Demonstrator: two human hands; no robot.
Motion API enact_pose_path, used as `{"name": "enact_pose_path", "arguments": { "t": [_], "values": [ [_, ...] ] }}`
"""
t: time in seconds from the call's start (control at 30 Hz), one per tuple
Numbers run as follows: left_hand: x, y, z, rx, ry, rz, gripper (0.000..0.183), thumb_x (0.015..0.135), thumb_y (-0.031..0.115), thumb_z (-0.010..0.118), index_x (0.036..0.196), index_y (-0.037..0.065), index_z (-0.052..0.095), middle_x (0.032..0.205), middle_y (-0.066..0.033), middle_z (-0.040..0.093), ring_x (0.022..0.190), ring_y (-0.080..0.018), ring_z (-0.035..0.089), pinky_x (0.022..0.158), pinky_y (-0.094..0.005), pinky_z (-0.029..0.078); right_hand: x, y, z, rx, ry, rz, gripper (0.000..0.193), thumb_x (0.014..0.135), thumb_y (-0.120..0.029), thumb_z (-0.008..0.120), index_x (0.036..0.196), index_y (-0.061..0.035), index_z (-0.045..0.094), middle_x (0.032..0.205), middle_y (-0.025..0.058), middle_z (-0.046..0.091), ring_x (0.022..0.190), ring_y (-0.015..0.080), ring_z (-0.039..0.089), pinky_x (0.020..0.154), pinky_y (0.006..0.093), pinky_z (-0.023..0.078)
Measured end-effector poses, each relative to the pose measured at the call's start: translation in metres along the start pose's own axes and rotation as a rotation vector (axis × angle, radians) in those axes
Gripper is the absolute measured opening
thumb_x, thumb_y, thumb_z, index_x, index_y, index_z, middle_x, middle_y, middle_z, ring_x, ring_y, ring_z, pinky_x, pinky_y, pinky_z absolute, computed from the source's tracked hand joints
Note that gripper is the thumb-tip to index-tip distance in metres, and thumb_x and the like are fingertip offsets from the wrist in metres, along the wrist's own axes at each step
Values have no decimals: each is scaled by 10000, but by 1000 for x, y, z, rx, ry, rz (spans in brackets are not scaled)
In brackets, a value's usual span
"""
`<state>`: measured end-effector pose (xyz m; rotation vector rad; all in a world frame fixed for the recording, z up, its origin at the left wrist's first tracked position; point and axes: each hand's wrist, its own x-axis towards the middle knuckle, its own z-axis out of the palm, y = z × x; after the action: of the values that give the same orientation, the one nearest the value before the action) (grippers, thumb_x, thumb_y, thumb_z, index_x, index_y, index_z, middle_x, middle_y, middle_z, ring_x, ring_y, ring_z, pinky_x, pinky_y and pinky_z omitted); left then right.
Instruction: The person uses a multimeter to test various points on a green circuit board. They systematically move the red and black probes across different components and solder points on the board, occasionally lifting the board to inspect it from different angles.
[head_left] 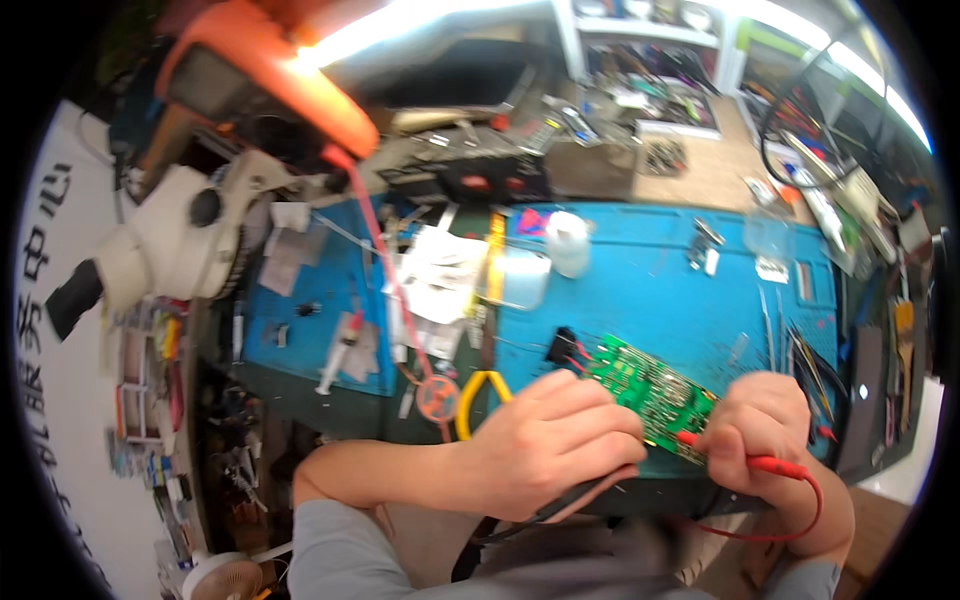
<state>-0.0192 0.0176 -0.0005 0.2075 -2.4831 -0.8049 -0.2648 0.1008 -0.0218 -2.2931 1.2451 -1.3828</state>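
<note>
A green circuit board (655,390) lies at the near edge of the blue mat, its soldered side up, between my two hands. My right hand (755,430) is closed around a red test probe (775,466), whose front end points at the board's right part; its red lead loops down below. My left hand (560,440) is closed at the board's left edge. Under its fingers runs a black test probe (575,496), with the tip hidden. Black and red wires join a small black part (563,346) to the board's far left corner.
An orange multimeter (270,85) stands at the upper left, beside a white microscope (165,230). Yellow-handled pliers (480,400) lie left of my left hand. A white bottle (568,245) stands on the blue mat (640,285). Tweezers (768,325) lie toward the right.
</note>
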Motion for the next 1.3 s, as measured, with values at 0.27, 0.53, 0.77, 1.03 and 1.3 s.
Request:
{"name": "enact_pose_path", "arguments": {
  "t": [0.27, 0.53, 0.77, 1.03, 1.3],
  "values": [
    [-9, 4, 0, -25, 28, -6, 203, 855, 80, 767, 1014, 70, 642, 1047, -42, 662, 912, -227, 613, 748, -351, 442, -1, -1, 7, 33, 6, -13, 232, 815, -77, 675, 616, -89, 556, 539, 23, 519, 397, 190, 462, 392, 324, 345],
    [1, 2, -1, 24, -22, 4, 259, 819, 77, 821, 1052, 95, 709, 1068, -36, 722, 867, -221, 647, 756, -353, 463, 7, 0, -3, -18, -33, -48, 251, 798, -44, 699, 622, -76, 524, 552, 50, 467, 412, 220, 461, 396, 354, 361],
    [-1, 4, -5, 57, -48, -11, 243, 805, 83, 825, 1026, 91, 726, 1065, -33, 734, 874, -222, 649, 762, -351, 465, 8, 1, 0, 32, -19, -33, 279, 819, -43, 710, 629, -74, 508, 562, 52, 457, 424, 225, 469, 398, 354, 364],
    [-5, 7, -1, -10, 8, -24, 228, 843, 80, 803, 1044, 88, 694, 1060, -23, 703, 894, -217, 634, 744, -348, 435, 1, -3, 5, 38, 19, -11, 224, 784, -52, 682, 612, -80, 541, 546, 42, 511, 402, 211, 481, 389, 340, 371],
    [-6, 5, 2, -6, 24, -14, 223, 854, 88, 799, 1043, 96, 681, 1058, -13, 696, 891, -213, 628, 741, -346, 432, 2, -2, 3, 35, 13, -4, 249, 798, -37, 658, 601, -87, 515, 552, 29, 546, 404, 193, 494, 392, 329, 376]
  ]
}}
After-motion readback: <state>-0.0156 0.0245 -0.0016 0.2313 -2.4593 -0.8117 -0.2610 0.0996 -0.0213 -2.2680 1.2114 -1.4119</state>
